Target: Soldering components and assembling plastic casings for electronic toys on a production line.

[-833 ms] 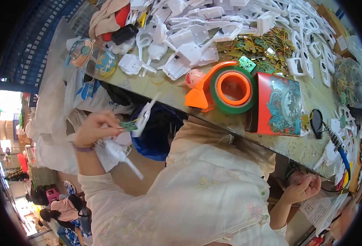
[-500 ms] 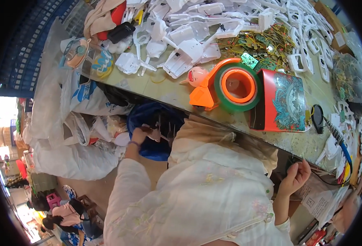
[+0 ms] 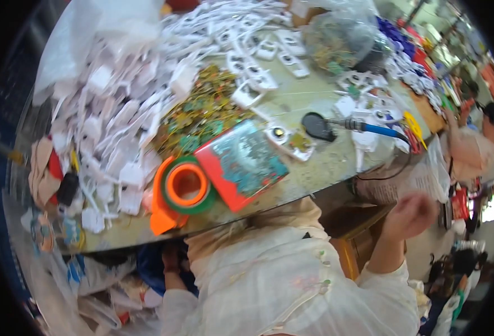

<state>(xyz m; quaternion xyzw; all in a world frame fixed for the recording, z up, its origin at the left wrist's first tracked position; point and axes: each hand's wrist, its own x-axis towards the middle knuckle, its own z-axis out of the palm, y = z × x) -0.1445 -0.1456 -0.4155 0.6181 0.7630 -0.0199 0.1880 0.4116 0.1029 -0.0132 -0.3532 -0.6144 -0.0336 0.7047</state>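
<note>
Head view: a bench (image 3: pixel 328 162) spans the scene, with white plastic parts (image 3: pixel 112 106) heaped far left and wired circuit boards (image 3: pixel 202 123) piled to their right.
Left hand (image 3: pixel 171 260): low beyond the bench's near left edge, at the mouth of a blue bag (image 3: pixel 149 267); shadow hides the fingers, so I cannot tell whether they are apart, together or clamped on something.
Right hand (image 3: pixel 410 215): in the air off the near right edge, near a pale sack (image 3: pixel 378 187); blurred, the fingers look loosely curled, but I cannot tell if they meet or hold anything.
Cord risk: the soldering iron (image 3: pixel 378 130) has a black cord (image 3: pixel 399 170) looping past the edge near the right hand; a raised wrist could snag it and drag the iron.
Edge risk: the orange tape dispenser (image 3: pixel 163 215) and red box (image 3: pixel 241 165) sit close to the near edge, so a sleeve or elbow could knock either down.
Tangle risk: the boards' thin wires interlace, so pulling one board might tear another's lead.
Blue bag: under the bench at near left, dark inside; its contents cannot be told.
Clear bag (image 3: pixel 336 39): far right, with wired boards showing through.
Red box: patterned on top; whatever it holds is hidden.
White bags (image 3: pixel 98 277): bunched near left, left of the blue one, contents unclear.
</note>
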